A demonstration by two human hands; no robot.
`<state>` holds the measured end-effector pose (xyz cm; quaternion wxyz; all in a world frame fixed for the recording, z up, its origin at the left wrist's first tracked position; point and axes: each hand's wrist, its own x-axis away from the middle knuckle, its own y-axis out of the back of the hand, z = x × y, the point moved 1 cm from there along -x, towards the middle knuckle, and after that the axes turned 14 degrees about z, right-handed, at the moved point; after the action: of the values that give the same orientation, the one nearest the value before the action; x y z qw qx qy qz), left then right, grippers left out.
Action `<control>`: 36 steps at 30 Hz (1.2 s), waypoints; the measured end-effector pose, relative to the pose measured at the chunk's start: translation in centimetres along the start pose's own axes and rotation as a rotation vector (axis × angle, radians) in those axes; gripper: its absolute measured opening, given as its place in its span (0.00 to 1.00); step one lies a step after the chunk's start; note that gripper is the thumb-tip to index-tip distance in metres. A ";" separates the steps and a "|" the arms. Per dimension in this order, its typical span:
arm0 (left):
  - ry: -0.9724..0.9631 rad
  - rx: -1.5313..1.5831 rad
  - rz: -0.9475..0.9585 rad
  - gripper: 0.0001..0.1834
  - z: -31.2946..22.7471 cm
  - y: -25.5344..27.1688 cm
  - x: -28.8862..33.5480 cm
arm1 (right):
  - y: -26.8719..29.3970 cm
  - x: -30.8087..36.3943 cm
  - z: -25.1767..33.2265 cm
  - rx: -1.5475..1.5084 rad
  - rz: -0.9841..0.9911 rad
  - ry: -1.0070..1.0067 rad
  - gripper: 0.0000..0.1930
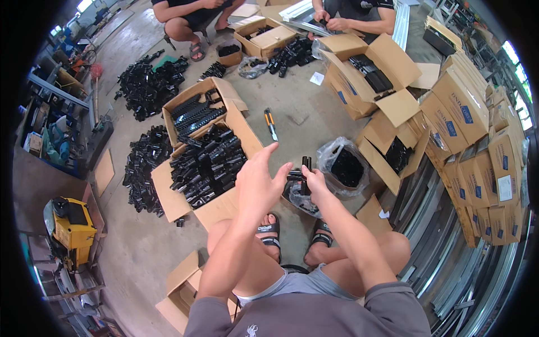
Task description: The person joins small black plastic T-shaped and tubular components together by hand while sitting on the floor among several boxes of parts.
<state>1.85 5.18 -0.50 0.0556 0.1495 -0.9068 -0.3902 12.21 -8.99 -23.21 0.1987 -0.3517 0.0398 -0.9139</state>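
Note:
My right hand (pixel 315 182) grips a glossy black tubular fitting (pixel 306 162), with one tube upright and another sticking out to the left. My left hand (pixel 259 178) is raised beside it, fingers spread and thumb toward the fitting. It appears to hold nothing, though its palm side is partly hidden. Left of that hand, an opened cardboard box (pixel 159 178) bears a heap of black tubular parts (pixel 209 164). Under my right hand lies a clear plastic bag (pixel 307 209). A clear bag of small black pieces (pixel 347 168) stands to its right.
Loose piles of black parts (pixel 147 168) lie at the left. An orange-handled cutter (pixel 270 124) rests on the floor ahead. Open cartons (pixel 365 73), stacked boxes (pixel 457 121) and long metal profiles (pixel 449 247) line the right. Two people (pixel 359 22) sit at the far side.

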 end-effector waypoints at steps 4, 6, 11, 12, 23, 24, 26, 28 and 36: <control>0.035 0.007 -0.059 0.25 1.2 0.5 -0.2 | -1.6 -6.2 0.4 0.123 -0.070 0.059 0.24; 0.071 0.028 -0.059 0.24 1.5 1.0 0.1 | -1.9 -8.4 0.8 0.151 0.114 0.004 0.26; 0.085 0.044 -0.042 0.23 1.7 1.8 -0.6 | 4.5 -15.1 0.2 0.370 -0.064 -0.029 0.27; 0.083 0.054 -0.024 0.22 1.4 1.7 -1.1 | 8.4 -16.6 -0.2 0.459 -0.187 0.041 0.24; 0.133 0.122 -0.024 0.21 1.9 2.8 -1.9 | 8.7 -10.1 1.1 0.636 -0.180 0.252 0.11; 0.125 0.121 -0.013 0.21 1.7 2.7 -2.1 | 8.9 -9.8 1.9 0.666 -0.148 0.326 0.12; 0.139 0.122 -0.010 0.21 2.2 2.8 -2.1 | 8.0 -9.1 5.0 0.851 -0.102 0.418 0.13; 0.179 0.136 -0.006 0.18 3.1 3.1 -2.0 | 7.2 -7.5 9.6 1.188 -0.072 0.552 0.15; 0.175 0.168 0.057 0.16 2.3 2.7 -3.2 | 25.1 -4.3 19.9 1.463 -0.612 0.311 0.23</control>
<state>3.80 9.51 -0.09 0.1329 0.1614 -0.9318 -0.2967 36.62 -29.01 -16.36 0.1119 0.0031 -0.6391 -0.7610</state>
